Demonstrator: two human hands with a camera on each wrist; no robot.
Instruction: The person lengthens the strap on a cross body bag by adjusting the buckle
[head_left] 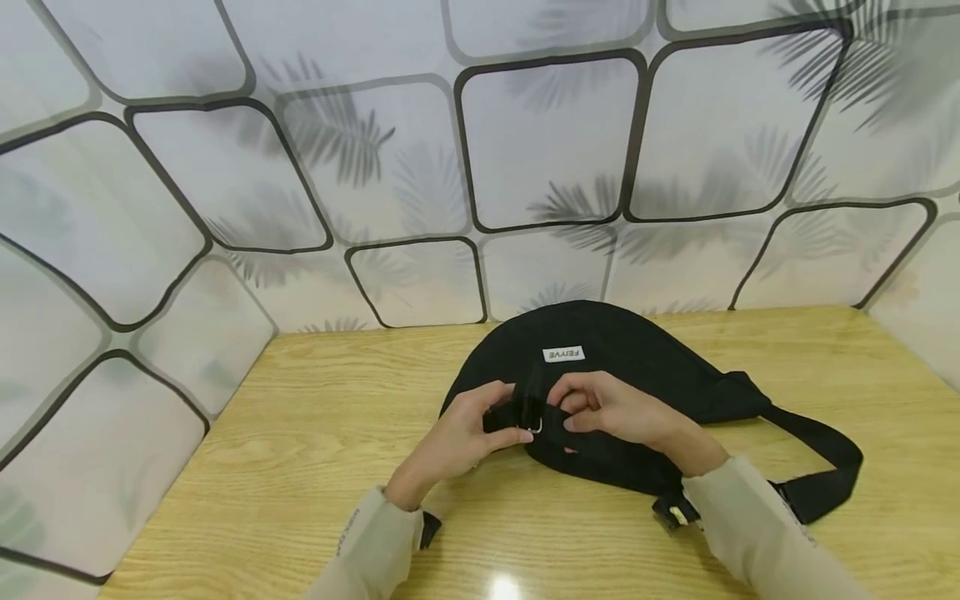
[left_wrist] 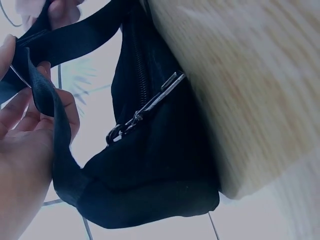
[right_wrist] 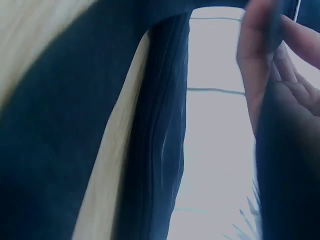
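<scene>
pinching the black webbing strap (left_wrist: 82, 37) at its silver buckle (head_left: 536, 427), the left hand (head_left: 474, 423) has a narrow grip; the right hand (head_left: 607, 408) pinches the same strap just beside it. the black waist bag (head_left: 622, 354) rests on the wooden bench (head_left: 322, 392), near both hands.

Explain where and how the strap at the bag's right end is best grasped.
Take the strap at its outer bend, probably from the right: it loops out from the bag, with table showing inside the curve, leaving room to close round it.
</scene>
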